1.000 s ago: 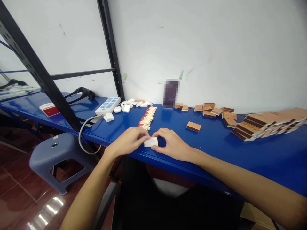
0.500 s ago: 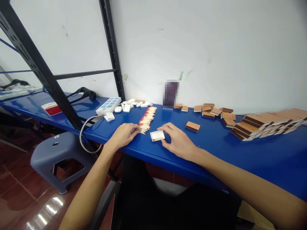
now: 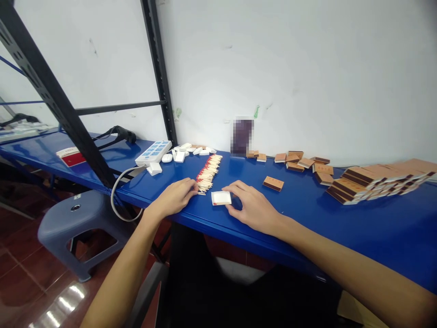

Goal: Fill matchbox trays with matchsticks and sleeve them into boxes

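Observation:
A long row of red-tipped wooden matches (image 3: 209,173) lies on the blue table, heads pointing left. At its near end, my left hand (image 3: 175,197) has thumb and forefinger closed on a match, most of which the fingertips hide. My right hand (image 3: 255,207) grips the right end of a small white matchbox tray (image 3: 221,197) between thumb and fingers. The tray is tilted towards me, its open side up, with a match or so along its near edge. Beyond my right hand rests a brown matchbox (image 3: 273,183).
Stacked matchboxes (image 3: 378,180) fill the right side, with loose small boxes (image 3: 295,165) along the wall. White trays (image 3: 180,156), a white power strip (image 3: 153,152) and its cable are at left. A black rack post (image 3: 68,114) rises there, near a grey stool (image 3: 78,223).
The view has shifted slightly. My left hand stays at the near end of the matches, and my right hand still holds the tray, now a little closer to me.

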`<action>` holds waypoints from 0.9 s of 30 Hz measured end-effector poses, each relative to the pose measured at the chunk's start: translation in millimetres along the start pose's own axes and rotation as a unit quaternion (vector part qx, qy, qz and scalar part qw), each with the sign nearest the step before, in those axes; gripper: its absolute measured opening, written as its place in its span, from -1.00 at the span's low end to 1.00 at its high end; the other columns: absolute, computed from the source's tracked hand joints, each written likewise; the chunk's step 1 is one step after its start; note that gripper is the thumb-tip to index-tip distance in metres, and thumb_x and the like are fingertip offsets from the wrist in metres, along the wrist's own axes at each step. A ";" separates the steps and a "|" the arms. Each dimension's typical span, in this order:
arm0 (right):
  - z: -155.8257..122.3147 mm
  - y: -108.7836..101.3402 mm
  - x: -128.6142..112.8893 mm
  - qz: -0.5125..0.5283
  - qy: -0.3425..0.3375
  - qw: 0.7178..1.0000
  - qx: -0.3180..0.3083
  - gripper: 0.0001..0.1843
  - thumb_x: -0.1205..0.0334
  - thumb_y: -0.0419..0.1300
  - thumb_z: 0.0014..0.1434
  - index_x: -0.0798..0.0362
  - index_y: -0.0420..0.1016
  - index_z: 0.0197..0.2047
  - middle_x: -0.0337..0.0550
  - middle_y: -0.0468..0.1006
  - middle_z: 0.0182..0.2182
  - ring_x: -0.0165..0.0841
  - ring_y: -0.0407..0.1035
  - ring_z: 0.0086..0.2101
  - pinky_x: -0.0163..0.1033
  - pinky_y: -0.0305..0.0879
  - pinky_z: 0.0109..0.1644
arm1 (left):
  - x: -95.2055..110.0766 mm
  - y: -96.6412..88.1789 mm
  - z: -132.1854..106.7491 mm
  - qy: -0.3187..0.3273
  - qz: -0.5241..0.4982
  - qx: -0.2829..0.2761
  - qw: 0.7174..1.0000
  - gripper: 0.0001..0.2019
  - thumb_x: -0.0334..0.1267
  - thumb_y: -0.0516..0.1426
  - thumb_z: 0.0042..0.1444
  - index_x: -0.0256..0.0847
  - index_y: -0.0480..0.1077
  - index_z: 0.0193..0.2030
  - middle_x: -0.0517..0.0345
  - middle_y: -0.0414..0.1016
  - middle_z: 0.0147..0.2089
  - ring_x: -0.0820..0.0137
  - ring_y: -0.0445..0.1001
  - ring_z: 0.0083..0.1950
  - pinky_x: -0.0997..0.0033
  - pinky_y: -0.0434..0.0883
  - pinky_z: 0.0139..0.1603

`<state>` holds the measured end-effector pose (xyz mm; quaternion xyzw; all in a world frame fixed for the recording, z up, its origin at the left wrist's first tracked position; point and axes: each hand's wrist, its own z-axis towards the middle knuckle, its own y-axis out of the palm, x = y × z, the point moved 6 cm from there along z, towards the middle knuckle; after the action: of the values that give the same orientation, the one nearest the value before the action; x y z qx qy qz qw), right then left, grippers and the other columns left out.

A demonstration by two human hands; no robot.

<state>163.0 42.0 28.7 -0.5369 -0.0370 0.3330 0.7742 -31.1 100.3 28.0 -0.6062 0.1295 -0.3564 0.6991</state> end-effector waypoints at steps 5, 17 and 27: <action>0.1 0.3 -0.2 0.003 -0.001 1.000 -0.008 -0.62 0.28 0.17 0.20 0.01 0.42 0.10 -0.06 0.51 -0.02 -0.19 0.46 -0.12 -0.06 0.38 -0.07 | 0.2 -0.7 -0.8 0.002 0.007 -0.011 1.000 -0.83 -0.26 -0.04 0.34 -0.19 0.33 -0.22 0.09 0.41 -0.19 0.29 0.40 -0.15 0.32 0.30 -0.12; -0.1 1.2 2.4 0.026 -0.003 1.000 0.004 -0.53 0.26 0.22 0.17 -0.03 0.35 0.17 -0.10 0.52 -0.08 -0.21 0.46 -0.17 -0.05 0.38 -0.08 | 36.0 -9.9 -4.2 0.042 -0.026 0.036 0.998 -0.81 -0.28 -0.13 0.39 -0.20 0.25 -0.18 0.04 0.35 -0.15 0.30 0.36 -0.15 0.27 0.32 -0.09; -1.4 -2.1 -1.2 0.052 -0.020 0.998 0.028 -0.47 0.27 0.22 0.17 -0.08 0.25 0.20 -0.14 0.52 -0.12 -0.25 0.46 -0.23 -0.03 0.39 -0.09 | 77.3 6.7 -1.6 0.049 0.093 0.018 0.994 -0.78 -0.30 -0.08 0.37 -0.24 0.37 -0.18 -0.01 0.35 -0.12 0.24 0.39 -0.12 0.25 0.33 -0.11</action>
<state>163.7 39.8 30.3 -0.5092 -0.0151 0.3849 0.7696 25.3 48.4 40.7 -0.5611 0.2126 -0.3213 0.7326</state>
